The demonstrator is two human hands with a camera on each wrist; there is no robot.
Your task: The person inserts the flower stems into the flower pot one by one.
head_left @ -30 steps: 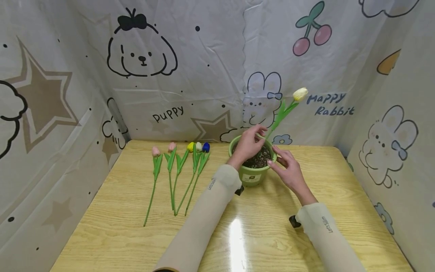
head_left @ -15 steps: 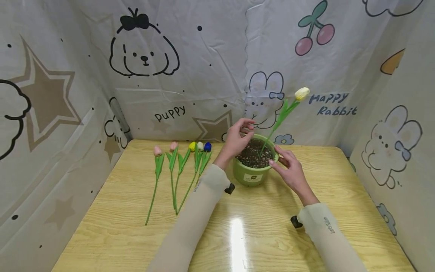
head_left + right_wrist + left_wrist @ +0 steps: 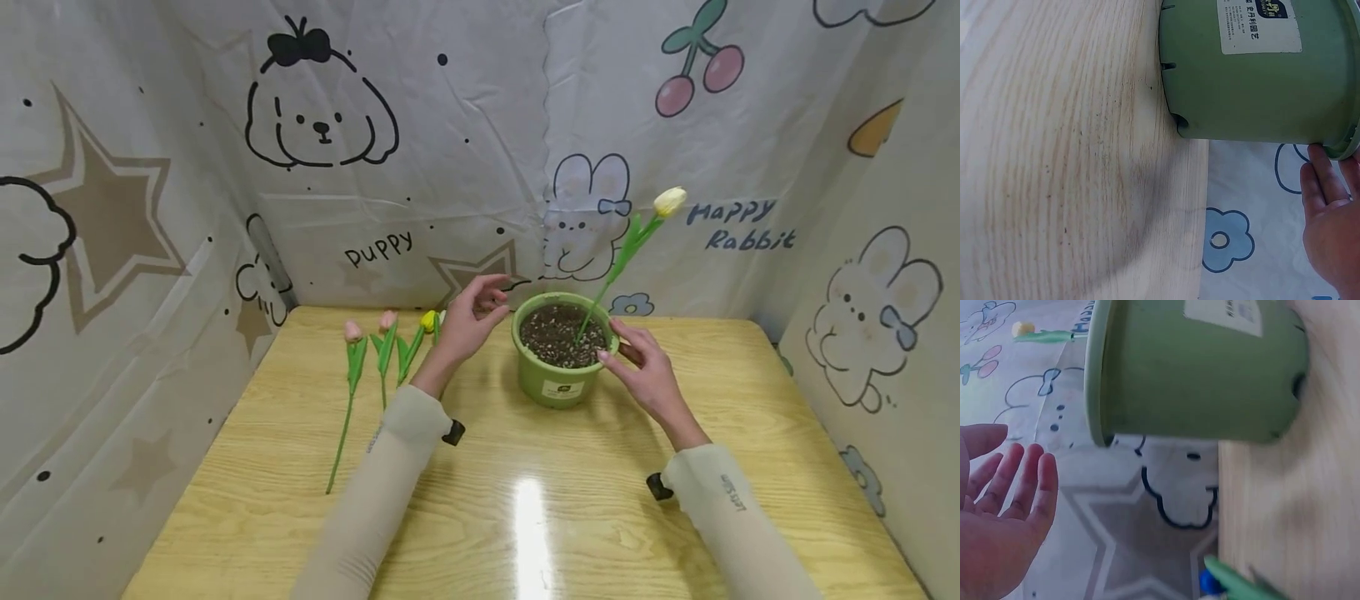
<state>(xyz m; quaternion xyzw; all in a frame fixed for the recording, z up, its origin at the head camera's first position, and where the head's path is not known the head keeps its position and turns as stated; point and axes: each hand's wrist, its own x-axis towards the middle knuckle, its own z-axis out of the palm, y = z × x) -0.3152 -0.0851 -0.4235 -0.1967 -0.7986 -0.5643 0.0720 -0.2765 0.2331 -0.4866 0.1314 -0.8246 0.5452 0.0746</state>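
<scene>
A pale green flower pot [image 3: 534, 373] of dark soil [image 3: 555, 333] stands on the table. One white tulip [image 3: 670, 202] rises from the soil, leaning to the right. My right hand [image 3: 647, 371] holds the pot's right rim, with its thumb at the near side and its fingers outside below the rim in the right wrist view. Left of the pot, my left hand [image 3: 465, 323] is in the air, fingers loosely bent and nothing in them. Beneath and beyond it lie a yellow tulip [image 3: 428, 322] and a blue tulip [image 3: 1211, 582], partly hidden in the head view by the hand and sleeve.
Two pink tulips, one at the far left [image 3: 353, 332] and one beside it [image 3: 387, 320], lie on the wooden table [image 3: 600, 517]. A printed cloth [image 3: 465, 192] hangs behind the table and along both sides.
My left hand has come away from the white tulip's stem and moved left, out past the pot's rim toward the lying tulips. The right hand stays on the rim.
</scene>
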